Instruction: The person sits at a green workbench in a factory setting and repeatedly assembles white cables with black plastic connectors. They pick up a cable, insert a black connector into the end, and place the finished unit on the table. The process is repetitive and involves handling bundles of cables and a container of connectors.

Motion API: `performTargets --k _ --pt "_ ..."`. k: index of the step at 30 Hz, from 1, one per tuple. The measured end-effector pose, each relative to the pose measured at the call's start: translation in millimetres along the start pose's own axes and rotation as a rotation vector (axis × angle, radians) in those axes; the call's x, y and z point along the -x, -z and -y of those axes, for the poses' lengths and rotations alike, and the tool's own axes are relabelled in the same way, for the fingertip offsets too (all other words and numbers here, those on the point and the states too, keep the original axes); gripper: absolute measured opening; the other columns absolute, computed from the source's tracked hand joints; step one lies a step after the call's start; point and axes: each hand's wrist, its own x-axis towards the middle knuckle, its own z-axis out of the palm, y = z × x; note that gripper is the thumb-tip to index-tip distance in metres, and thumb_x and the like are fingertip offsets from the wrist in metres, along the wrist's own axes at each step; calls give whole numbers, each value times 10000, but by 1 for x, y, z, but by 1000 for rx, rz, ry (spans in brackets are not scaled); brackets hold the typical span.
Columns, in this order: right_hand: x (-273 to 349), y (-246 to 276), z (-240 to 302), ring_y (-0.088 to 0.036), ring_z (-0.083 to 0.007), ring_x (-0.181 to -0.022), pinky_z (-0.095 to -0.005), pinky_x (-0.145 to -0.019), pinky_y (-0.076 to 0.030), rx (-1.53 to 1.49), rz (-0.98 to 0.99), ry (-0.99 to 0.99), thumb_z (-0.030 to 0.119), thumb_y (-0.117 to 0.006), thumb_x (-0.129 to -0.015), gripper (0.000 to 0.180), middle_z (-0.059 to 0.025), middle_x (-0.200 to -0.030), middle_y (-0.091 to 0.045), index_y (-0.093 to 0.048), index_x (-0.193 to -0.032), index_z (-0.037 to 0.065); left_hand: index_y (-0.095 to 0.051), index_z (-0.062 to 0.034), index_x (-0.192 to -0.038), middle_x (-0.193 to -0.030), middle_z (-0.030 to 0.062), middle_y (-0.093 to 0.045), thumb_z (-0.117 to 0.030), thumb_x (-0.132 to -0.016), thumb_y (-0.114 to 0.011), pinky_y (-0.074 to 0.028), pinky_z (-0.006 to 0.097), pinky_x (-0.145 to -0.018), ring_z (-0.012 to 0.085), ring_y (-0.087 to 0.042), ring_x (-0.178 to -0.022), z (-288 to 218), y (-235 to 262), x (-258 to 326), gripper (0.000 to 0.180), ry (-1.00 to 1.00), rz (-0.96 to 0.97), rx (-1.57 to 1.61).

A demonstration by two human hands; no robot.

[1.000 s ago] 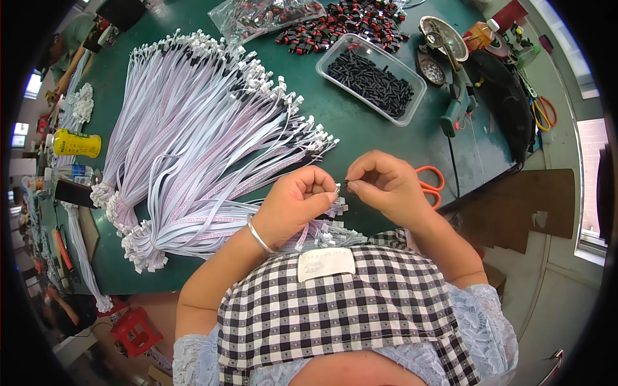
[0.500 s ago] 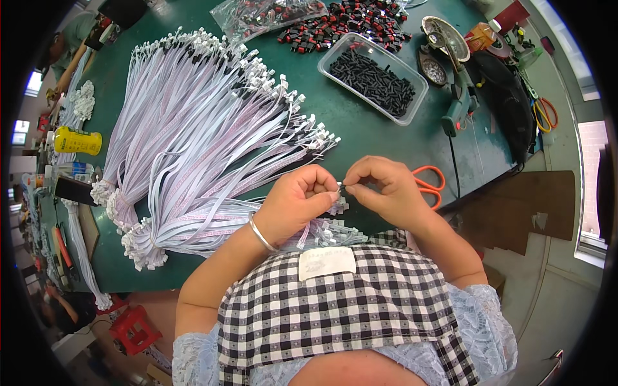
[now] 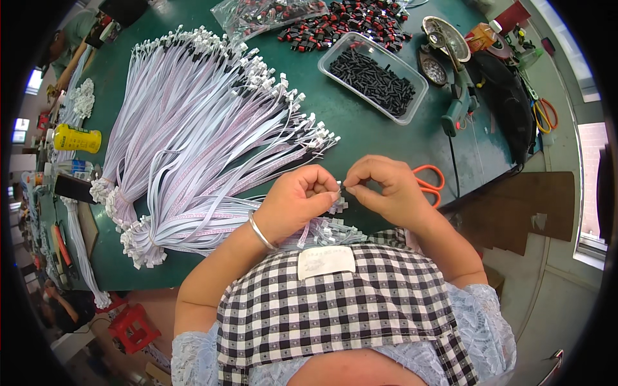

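My left hand [image 3: 297, 198], a bangle on its wrist, is closed in a pinch over the near table edge. A tiny pale piece shows at its thumb tip; I cannot make out its kind. Facing it, my right hand [image 3: 385, 186] is also pinched, with its fingertips a small gap away. Whatever it holds is hidden. Below the hands lie clear and white connector ends [image 3: 335, 229] of flat cables. A large fan of white and pink ribbon cables [image 3: 193, 138] spreads to the left, with white plugs and black sleeves at its far ends.
Orange-handled scissors [image 3: 440, 186] lie beside my right hand. Beyond are a clear tub [image 3: 421, 96] of short black tubes, a pile of red-and-black parts [image 3: 360, 22] and a green hot-air or glue tool [image 3: 457, 109]. A yellow bottle [image 3: 77, 139] stands left. Other people work at far left.
My right fingertips have drawn slightly away from the left ones. A small dark bit seen between them earlier no longer shows clearly.
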Motion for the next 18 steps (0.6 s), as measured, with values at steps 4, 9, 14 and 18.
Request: performTargets --k 4,9,14,18 --pt "0 4 0 -619 -156 -719 -266 -657 -494 58 52 -29 3 -632 -766 95 -73 -817 -621 -613 -859 6 -572 -26 -951 -846 -11 -569 -6 -829 -598 -432 182 -655 35 -521 -735 -4 -2 2 125 -11 -25 15" --pt "4 -2 -8 -613 -170 -722 -272 -656 -486 -128 28 -108 0 -631 -764 82 -62 -813 -617 -606 -841 12 -531 -18 -1070 -836 8 -577 18 -831 -573 -432 178 -614 37 -525 -710 -4 5 6 246 -17 50 14" --pt "-5 3 -9 -596 -192 -778 -306 -689 -476 -19 71 137 -11 -646 -733 102 -48 -821 -612 -602 -809 40 -451 -22 -1205 -830 47 -606 29 -825 -559 -447 192 -611 67 -549 -689 -12 -1 9 398 -49 80 -109" --pt "-15 13 -5 -580 -216 -818 -340 -727 -468 214 113 408 -15 -658 -699 138 -46 -826 -605 -599 -799 58 -411 -21 -1260 -831 59 -618 31 -822 -584 -479 211 -633 87 -584 -709 -24 -2 13 473 8 46 -210"
